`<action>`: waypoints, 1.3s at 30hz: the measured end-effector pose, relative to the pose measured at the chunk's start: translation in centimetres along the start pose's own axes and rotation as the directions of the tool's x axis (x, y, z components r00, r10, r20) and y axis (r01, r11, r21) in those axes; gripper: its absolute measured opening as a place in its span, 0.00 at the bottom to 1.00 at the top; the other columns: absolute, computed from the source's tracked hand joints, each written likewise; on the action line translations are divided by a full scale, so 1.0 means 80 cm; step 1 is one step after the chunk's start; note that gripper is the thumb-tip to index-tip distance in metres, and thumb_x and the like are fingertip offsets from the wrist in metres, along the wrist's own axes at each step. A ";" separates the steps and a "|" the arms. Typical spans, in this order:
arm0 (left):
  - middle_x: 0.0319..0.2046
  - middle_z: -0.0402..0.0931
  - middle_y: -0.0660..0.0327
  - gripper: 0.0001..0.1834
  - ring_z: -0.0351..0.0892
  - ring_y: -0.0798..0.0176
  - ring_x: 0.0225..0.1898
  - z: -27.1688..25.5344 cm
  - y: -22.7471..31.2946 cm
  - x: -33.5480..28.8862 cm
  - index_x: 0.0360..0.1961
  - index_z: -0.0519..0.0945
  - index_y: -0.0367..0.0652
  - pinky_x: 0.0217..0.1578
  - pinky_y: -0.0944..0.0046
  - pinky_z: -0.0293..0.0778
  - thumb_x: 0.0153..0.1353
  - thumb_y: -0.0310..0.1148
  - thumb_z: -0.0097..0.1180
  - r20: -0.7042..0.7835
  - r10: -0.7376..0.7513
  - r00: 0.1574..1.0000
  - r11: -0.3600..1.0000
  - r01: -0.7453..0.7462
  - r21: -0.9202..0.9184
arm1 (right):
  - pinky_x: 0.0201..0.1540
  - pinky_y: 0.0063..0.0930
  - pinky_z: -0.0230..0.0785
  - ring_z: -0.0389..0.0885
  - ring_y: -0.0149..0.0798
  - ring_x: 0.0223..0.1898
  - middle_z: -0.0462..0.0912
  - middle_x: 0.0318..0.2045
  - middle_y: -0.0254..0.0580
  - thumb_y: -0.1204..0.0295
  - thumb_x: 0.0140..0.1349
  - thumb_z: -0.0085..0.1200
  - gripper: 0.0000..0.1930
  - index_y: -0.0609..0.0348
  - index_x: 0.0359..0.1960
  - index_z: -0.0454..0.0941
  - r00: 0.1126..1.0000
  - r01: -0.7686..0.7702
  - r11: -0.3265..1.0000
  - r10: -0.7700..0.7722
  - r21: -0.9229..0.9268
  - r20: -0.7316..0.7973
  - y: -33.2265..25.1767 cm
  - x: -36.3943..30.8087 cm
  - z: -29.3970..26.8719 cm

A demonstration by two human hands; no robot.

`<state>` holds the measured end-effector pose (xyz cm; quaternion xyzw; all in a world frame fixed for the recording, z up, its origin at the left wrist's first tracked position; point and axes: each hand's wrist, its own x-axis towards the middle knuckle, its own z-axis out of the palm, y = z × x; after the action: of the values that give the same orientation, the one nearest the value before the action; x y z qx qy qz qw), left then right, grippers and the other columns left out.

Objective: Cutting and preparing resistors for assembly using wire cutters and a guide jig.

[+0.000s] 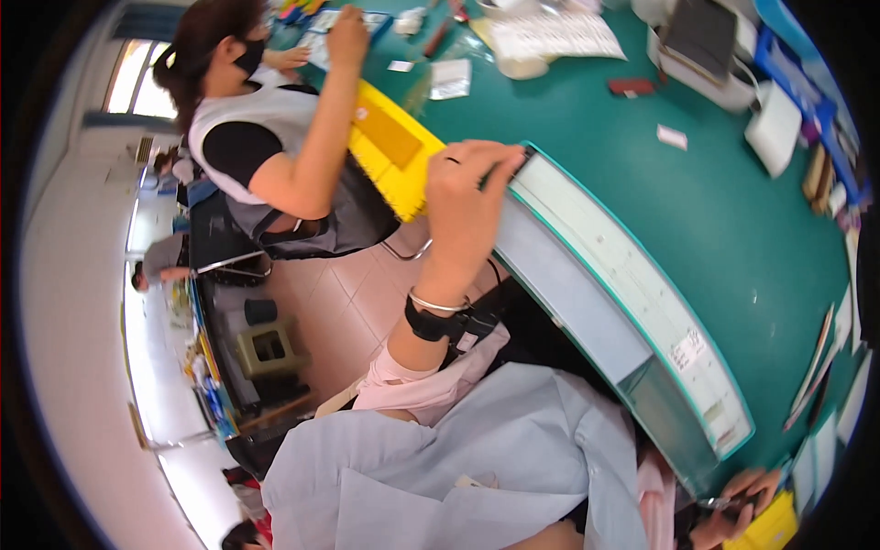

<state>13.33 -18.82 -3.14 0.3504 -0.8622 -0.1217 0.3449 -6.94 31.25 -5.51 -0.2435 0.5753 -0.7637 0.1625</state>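
Observation:
A long, narrow tray (632, 284) with a teal rim and a whitish strip lies slantwise at the table's near edge. My left hand (463, 197) is at its far left end. Thumb and fingertips are pinched together there, beside a small dark bit at the corner; what they hold, if anything, is too small to name. A bangle and a black wrist strap are on that arm. Close to the tray's near right end, my right hand (733, 513) is closed around a small dark thing with a shiny metal part, its kind unclear, partly hidden by the fingers.
A co-worker (266, 137) sits at the left by a yellow tray (394, 142). The green table (724, 220) bears papers (555, 37), a dark red piece (632, 86) and a white container (701, 64). Long thin sticks (811, 367) and a yellow thing (770, 527) lie right.

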 end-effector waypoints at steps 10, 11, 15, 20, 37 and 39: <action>0.35 0.85 0.59 0.05 0.81 0.53 0.40 0.028 -0.008 -0.014 0.35 0.88 0.44 0.44 0.56 0.74 0.56 0.30 0.68 -0.075 0.047 0.996 0.998 -0.043 0.051 | 0.26 0.32 0.70 0.76 0.43 0.25 0.78 0.31 0.50 0.62 0.73 0.48 0.13 0.61 0.44 0.71 0.969 -0.022 0.993 -0.007 0.116 0.248 0.053 0.048 0.026; 0.34 0.85 0.59 0.05 0.81 0.52 0.41 0.034 -0.011 -0.018 0.34 0.88 0.45 0.44 0.56 0.74 0.56 0.30 0.68 -0.084 0.071 0.994 0.997 -0.068 0.043 | 0.26 0.32 0.70 0.76 0.43 0.25 0.78 0.31 0.50 0.62 0.72 0.48 0.13 0.61 0.44 0.71 0.959 -0.026 0.985 -0.023 0.168 0.283 0.070 0.060 0.037; 0.34 0.80 0.60 0.04 0.77 0.54 0.43 0.030 0.003 -0.016 0.33 0.84 0.42 0.45 0.56 0.70 0.55 0.27 0.66 -0.115 0.070 0.991 0.997 -0.069 0.020 | 0.26 0.31 0.70 0.76 0.42 0.25 0.79 0.31 0.50 0.61 0.72 0.48 0.13 0.61 0.44 0.71 0.924 -0.052 0.952 -0.069 0.302 0.376 0.101 0.096 0.075; 0.33 0.78 0.62 0.04 0.75 0.55 0.42 0.014 -0.004 -0.015 0.31 0.82 0.43 0.45 0.56 0.69 0.54 0.27 0.66 -0.145 0.134 0.980 0.967 -0.098 0.235 | 0.26 0.31 0.71 0.76 0.42 0.25 0.79 0.31 0.50 0.61 0.72 0.49 0.14 0.61 0.43 0.72 0.908 -0.080 0.935 -0.075 0.346 0.412 0.101 0.112 0.075; 0.33 0.77 0.65 0.03 0.73 0.58 0.43 0.021 0.004 -0.014 0.28 0.82 0.45 0.46 0.58 0.69 0.54 0.29 0.65 -0.104 0.199 0.975 0.919 -0.149 0.364 | 0.25 0.30 0.71 0.76 0.40 0.23 0.80 0.31 0.49 0.61 0.70 0.50 0.14 0.61 0.43 0.74 0.937 -0.114 0.917 -0.028 0.381 0.348 0.068 0.100 0.025; 0.34 0.77 0.65 0.03 0.73 0.58 0.44 0.017 0.006 -0.014 0.28 0.82 0.44 0.46 0.58 0.69 0.54 0.29 0.65 -0.097 0.186 0.978 0.921 -0.140 0.363 | 0.25 0.30 0.71 0.76 0.40 0.23 0.80 0.31 0.49 0.61 0.70 0.50 0.14 0.61 0.43 0.74 0.942 -0.112 0.914 -0.028 0.391 0.335 0.066 0.098 0.020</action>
<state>12.70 -17.70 -4.51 0.3409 -0.8720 0.0877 0.3402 -12.70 24.34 -8.79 -0.3178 0.3743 -0.8099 0.3210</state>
